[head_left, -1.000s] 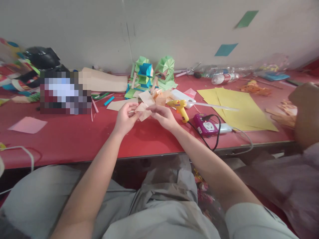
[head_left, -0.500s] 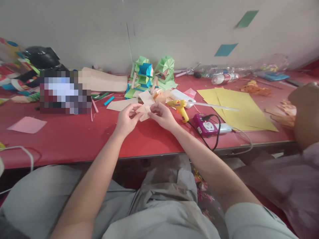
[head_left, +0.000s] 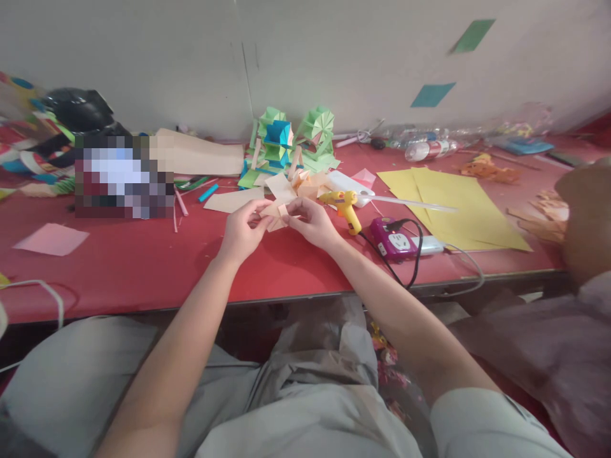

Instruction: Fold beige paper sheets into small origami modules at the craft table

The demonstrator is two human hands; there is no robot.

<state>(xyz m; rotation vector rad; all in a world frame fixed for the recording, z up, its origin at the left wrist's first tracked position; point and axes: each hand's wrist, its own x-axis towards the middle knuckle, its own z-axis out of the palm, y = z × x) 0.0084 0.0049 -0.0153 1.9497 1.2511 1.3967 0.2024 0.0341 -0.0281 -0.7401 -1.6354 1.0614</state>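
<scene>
Both hands hold one small folded peach paper piece point(head_left: 275, 214) just above the red table point(head_left: 143, 267). My left hand point(head_left: 241, 232) pinches its left side, fingers curled over the fold. My right hand point(head_left: 310, 222) grips its right side with thumb and fingertips. Behind the hands lie more peach folded papers point(head_left: 298, 181). Green and blue origami models point(head_left: 291, 140) stand further back near the wall.
A yellow glue gun point(head_left: 344, 207) and a purple power socket point(head_left: 395, 240) with a black cord lie right of my hands. Yellow sheets point(head_left: 453, 203) spread further right. A pink square point(head_left: 51, 238) lies at left. Another person's shoulder point(head_left: 585, 222) is at the right edge.
My hands have drawn closer together on the peach piece, pressing it into a tighter fold. Everything else on the table has stayed put.
</scene>
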